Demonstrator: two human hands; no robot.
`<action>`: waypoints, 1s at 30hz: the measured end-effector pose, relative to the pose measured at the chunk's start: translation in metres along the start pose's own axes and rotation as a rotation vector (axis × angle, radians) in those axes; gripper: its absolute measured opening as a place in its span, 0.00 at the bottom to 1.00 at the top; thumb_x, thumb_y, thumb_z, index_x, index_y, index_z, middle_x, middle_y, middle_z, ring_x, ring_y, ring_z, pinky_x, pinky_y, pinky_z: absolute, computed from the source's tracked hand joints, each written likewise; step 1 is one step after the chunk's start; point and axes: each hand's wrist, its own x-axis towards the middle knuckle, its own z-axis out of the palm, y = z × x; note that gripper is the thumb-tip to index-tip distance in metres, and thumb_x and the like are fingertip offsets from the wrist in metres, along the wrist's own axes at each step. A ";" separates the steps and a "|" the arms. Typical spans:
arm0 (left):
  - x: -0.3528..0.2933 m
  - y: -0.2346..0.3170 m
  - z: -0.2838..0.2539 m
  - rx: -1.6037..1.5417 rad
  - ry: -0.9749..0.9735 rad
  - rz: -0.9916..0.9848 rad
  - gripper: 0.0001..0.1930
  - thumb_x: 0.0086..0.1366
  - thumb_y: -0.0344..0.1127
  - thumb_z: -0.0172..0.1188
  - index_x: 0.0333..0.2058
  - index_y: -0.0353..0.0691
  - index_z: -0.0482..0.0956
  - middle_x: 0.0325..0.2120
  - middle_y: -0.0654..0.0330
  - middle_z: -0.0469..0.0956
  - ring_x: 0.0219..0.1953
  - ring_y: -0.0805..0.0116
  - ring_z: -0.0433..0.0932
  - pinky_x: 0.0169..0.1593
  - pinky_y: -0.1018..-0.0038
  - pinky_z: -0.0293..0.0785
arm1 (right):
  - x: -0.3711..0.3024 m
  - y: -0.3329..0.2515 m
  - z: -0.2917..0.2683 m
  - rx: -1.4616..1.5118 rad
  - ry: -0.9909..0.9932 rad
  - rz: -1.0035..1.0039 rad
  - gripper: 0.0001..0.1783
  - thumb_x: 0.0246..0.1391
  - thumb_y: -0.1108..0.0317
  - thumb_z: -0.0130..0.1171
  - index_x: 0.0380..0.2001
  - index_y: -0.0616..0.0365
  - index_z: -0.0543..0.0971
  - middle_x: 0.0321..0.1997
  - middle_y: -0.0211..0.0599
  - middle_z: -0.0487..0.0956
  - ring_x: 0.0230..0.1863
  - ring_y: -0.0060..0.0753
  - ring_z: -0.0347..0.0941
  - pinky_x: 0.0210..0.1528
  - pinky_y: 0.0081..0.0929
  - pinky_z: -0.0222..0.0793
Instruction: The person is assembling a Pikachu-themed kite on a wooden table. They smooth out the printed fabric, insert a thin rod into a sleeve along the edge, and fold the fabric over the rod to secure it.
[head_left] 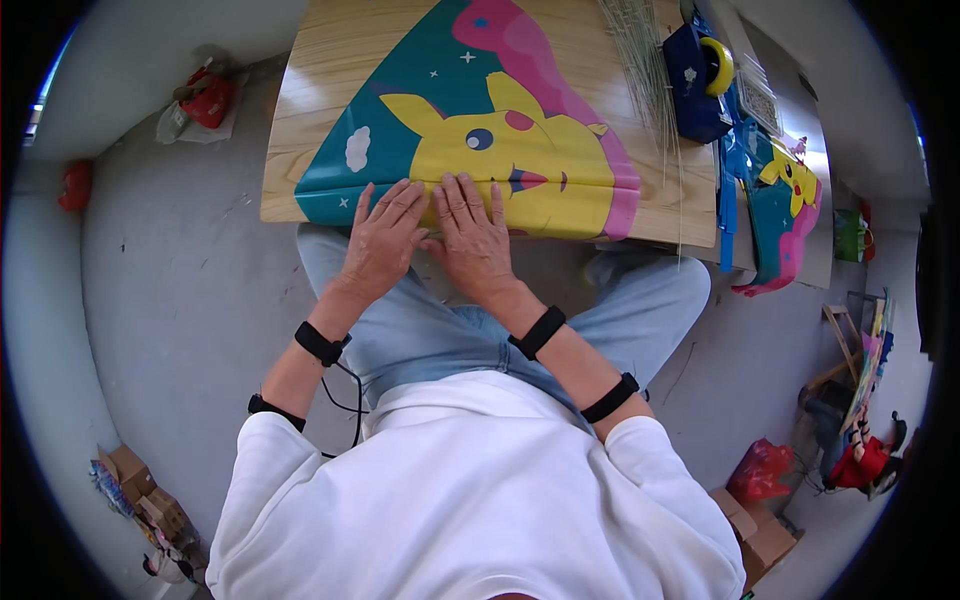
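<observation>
A large triangular sheet [455,150], probably thin fabric or plastic, lies on the wooden table [325,70]. It is teal, pink and yellow, printed with a yellow cartoon animal, and a fold or seam runs across it near the table's front edge. My left hand [380,240] rests flat on that near strip, fingers stretched forward. Beside it my right hand [474,242] presses down on the yellow part, its fingers also extended. The two thumbs almost meet. Neither hand grips anything that I can see.
At the table's right stand a bundle of thin sticks [640,70] and a blue bin [690,110] with a yellow tape roll [717,67]. A second printed sheet [775,210] hangs off the edge. Another person [866,466] works far right, near a red bag [762,470] and cardboard boxes [768,540].
</observation>
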 end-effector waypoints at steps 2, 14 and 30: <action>0.002 -0.001 0.002 -0.007 0.015 0.014 0.25 0.65 0.34 0.59 0.61 0.39 0.71 0.64 0.58 0.67 0.70 0.59 0.60 0.72 0.51 0.46 | -0.001 0.002 0.001 0.001 0.007 -0.008 0.43 0.47 0.50 0.66 0.63 0.62 0.69 0.72 0.42 0.62 0.76 0.42 0.50 0.76 0.56 0.39; -0.011 -0.007 0.001 -0.016 0.049 -0.063 0.26 0.65 0.34 0.59 0.61 0.38 0.70 0.65 0.57 0.66 0.69 0.58 0.60 0.71 0.53 0.50 | 0.001 0.002 -0.009 0.024 -0.019 -0.086 0.42 0.46 0.54 0.69 0.63 0.63 0.70 0.70 0.43 0.64 0.74 0.42 0.55 0.75 0.51 0.44; -0.010 -0.008 0.005 -0.018 0.029 -0.089 0.33 0.56 0.36 0.69 0.61 0.41 0.72 0.66 0.62 0.66 0.69 0.60 0.61 0.70 0.53 0.54 | -0.006 0.029 -0.016 -0.116 0.015 -0.016 0.41 0.53 0.45 0.60 0.63 0.61 0.70 0.69 0.40 0.67 0.73 0.38 0.57 0.75 0.56 0.41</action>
